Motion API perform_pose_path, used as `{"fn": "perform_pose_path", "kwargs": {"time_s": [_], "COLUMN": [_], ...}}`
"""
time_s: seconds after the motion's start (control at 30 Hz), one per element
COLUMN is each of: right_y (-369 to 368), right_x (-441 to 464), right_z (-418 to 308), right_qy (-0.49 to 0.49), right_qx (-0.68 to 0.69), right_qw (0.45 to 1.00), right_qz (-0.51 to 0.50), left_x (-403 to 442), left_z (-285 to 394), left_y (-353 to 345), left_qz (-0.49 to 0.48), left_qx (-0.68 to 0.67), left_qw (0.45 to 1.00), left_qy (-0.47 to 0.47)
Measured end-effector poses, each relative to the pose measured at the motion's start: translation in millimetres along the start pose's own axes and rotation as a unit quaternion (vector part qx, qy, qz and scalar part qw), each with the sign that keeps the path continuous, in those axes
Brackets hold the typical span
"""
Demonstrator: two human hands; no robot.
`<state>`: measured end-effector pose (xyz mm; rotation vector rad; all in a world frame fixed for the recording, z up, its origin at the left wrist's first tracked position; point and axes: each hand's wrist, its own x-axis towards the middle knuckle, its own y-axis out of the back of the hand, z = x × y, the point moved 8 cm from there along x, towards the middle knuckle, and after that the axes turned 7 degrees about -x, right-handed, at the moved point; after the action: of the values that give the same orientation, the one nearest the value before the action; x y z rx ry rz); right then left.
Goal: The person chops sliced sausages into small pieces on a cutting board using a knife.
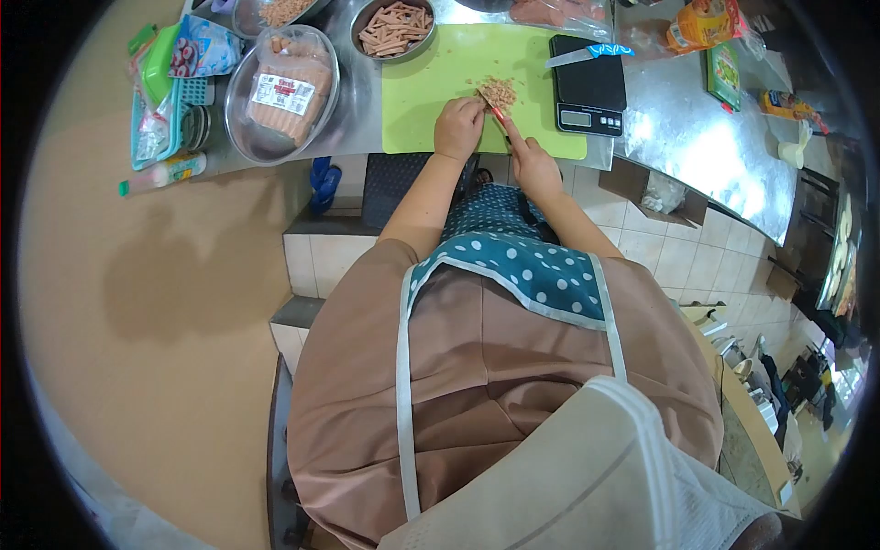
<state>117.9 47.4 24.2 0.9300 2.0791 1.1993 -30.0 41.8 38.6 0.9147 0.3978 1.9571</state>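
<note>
My right hand [534,168] is wrapped round the handle of a knife [498,114]. Its reddish blade points up and left, into a small heap of finely chopped pinkish sausage [500,90]. Just left of the blade, my left hand [459,126] is closed, its fingertips close to the knife's tip. Whatever those fingers hold is hidden. Both hands are over the near half of a light green cutting board [412,101]. Behind the board stands a metal bowl [365,49] of sausage sticks [397,29].
On the board's right lies a black kitchen scale [587,84] with a second knife [587,55] across it. To the left, a metal bowl [235,137] holds packaged sausages [291,90]. A teal basket [147,151] and a green-capped bottle [163,173] sit at the left edge.
</note>
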Motion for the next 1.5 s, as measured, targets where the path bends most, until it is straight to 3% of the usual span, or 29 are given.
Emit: {"fn": "perform_pose_path", "kwargs": {"time_s": [0.1,0.27,0.47,0.57,0.77,0.87,1.07,1.5], "right_y": [1,13,16,8,3,6,23,-8], "right_x": [-17,-36,-5,7,-17,-36,-29,-17], "right_z": [6,14,-1,-6,5,15,11,1], "right_qy": [-0.024,0.027,0.013,0.018,-0.013,0.026,-0.012,-0.004], "right_qx": [-0.008,0.051,0.033,0.023,0.020,0.049,0.098,0.065], "right_qw": [0.999,0.996,0.999,1.000,0.999,0.998,0.995,0.997], "right_qz": [-0.028,0.066,0.012,0.007,-0.024,0.040,0.014,0.028], "left_x": [0,-2,-2,-1,-3,-2,-1,-2], "left_z": [1,-4,-6,-3,-8,-7,-4,-2], "left_y": [2,2,-1,3,0,2,3,0], "left_qz": [0.007,-0.010,-0.045,-0.015,-0.016,-0.008,-0.007,-0.026], "left_qx": [0.011,0.007,0.028,0.020,0.015,0.002,-0.009,0.004], "left_qw": [1.000,1.000,0.998,1.000,0.999,0.999,1.000,0.999], "left_qy": [-0.004,0.012,0.030,0.016,0.036,0.032,0.017,0.039]}}
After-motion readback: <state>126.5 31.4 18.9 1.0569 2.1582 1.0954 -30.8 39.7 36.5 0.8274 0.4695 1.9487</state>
